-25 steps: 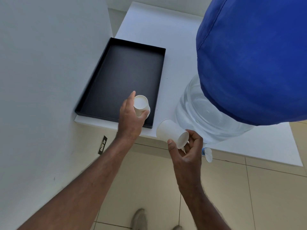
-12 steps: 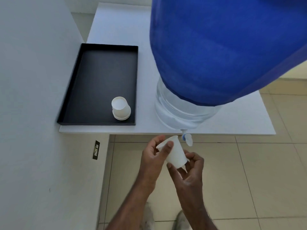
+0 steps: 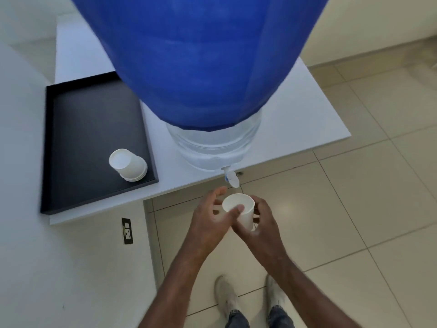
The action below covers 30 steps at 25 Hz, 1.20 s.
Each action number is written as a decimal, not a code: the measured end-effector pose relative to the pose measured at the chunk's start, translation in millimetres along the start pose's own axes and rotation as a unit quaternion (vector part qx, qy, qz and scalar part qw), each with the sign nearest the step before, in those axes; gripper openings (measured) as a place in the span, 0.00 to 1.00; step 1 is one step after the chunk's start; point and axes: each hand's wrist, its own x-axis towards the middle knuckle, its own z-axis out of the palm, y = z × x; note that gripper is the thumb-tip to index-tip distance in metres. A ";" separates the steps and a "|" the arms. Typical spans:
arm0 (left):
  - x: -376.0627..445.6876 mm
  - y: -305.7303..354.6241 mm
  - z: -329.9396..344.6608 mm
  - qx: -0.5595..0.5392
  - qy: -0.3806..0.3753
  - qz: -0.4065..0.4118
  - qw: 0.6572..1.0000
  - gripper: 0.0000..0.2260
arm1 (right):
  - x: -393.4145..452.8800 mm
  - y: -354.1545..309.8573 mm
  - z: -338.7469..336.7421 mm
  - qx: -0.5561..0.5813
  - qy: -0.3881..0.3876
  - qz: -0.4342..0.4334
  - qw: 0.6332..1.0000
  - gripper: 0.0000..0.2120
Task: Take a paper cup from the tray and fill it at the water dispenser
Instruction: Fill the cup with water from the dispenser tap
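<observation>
A white paper cup (image 3: 239, 207) stands upright, mouth up, just below and in front of the dispenser's white tap (image 3: 231, 179). My right hand (image 3: 263, 224) wraps around its right side and holds it. My left hand (image 3: 209, 215) sits on the cup's left; its thumb touches the near wall and its fingers are spread, reaching up toward the tap. The water dispenser (image 3: 212, 144) is a clear bottle under a blue cover (image 3: 194, 55). A black tray (image 3: 47, 150) on the left holds a short stack of upside-down paper cups (image 3: 129, 165) at its near right corner.
Tray and dispenser stand on a white table (image 3: 307, 110) whose front edge is just behind the cup. A white wall runs along the left with a black socket (image 3: 127, 230) low on it. Beige floor tiles and my shoes (image 3: 224, 295) lie below.
The cup has turned upright and come to rest under the tap. My left hand's grip on it has loosened, fingers now spread. The view has shifted right, toward the dispenser.
</observation>
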 end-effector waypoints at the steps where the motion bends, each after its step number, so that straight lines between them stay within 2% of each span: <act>1: 4.8 1.1 1.5 0.019 0.027 0.007 0.999 0.23 | 5.4 5.3 -2.1 0.000 0.018 0.007 1.000 0.28; 4: 22.5 6.8 5.2 0.110 0.076 0.079 0.988 0.20 | 26.1 20.0 -2.8 -0.015 0.041 0.042 0.998 0.28; 7: 41.4 8.6 12.2 0.232 0.051 0.157 0.959 0.27 | 52.7 29.6 4.9 -0.047 0.013 0.080 0.996 0.27; 11: 56.1 9.7 19.4 0.300 0.045 0.186 0.934 0.26 | 81.6 29.6 17.3 -0.049 -0.015 0.044 0.998 0.28; 16: 60.1 12.6 15.8 0.278 0.078 0.189 0.939 0.21 | 94.4 24.0 22.5 -0.034 -0.007 -0.009 0.999 0.26; 20: 64.6 17.5 7.3 0.170 0.093 0.134 0.972 0.15 | 94.1 26.0 23.6 -0.015 -0.011 -0.026 0.999 0.26; 23: 67.8 19.2 6.4 0.134 0.117 0.117 0.977 0.10 | 92.8 30.0 25.8 -0.014 -0.011 -0.032 0.999 0.27; 30: 70.4 17.8 3.8 0.109 0.109 0.102 0.983 0.10 | 93.8 36.4 31.7 -0.020 -0.013 -0.047 0.999 0.29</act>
